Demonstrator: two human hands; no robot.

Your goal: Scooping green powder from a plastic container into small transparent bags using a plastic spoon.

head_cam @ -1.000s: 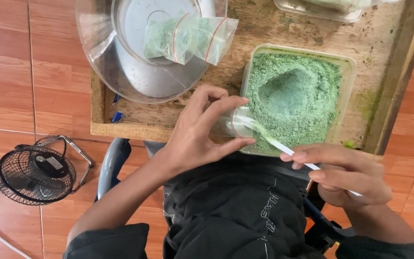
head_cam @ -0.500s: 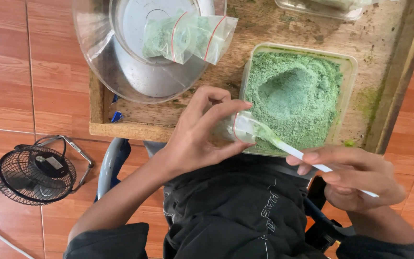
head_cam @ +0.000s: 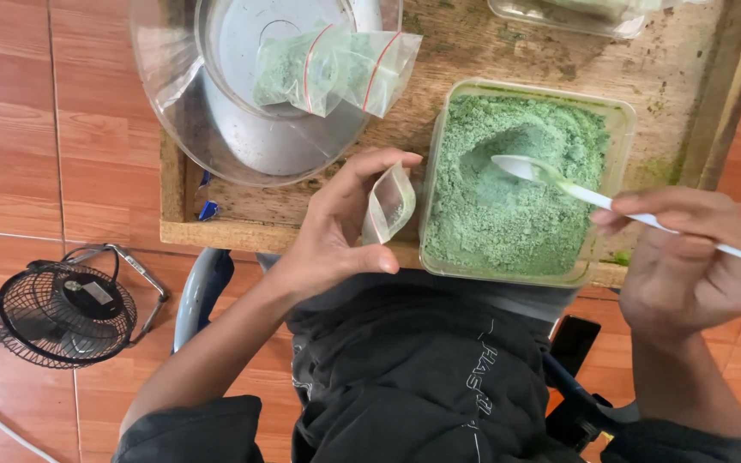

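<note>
holding a small clear bag (head_cam: 388,204) in the middle of the frame, the left hand (head_cam: 336,231) pinches it tight. the right hand (head_cam: 696,253), at the right, grips a white spoon (head_cam: 559,182) over the tub of green powder (head_cam: 516,184) on the wooden surface (head_cam: 490,51).

Right hand (head_cam: 696,257) blurred; far tub (head_cam: 576,13) cut off

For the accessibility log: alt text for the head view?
The left hand pinches a small clear bag open while the right hand dips a white plastic spoon into a tub of green powder on a wooden table.
</note>
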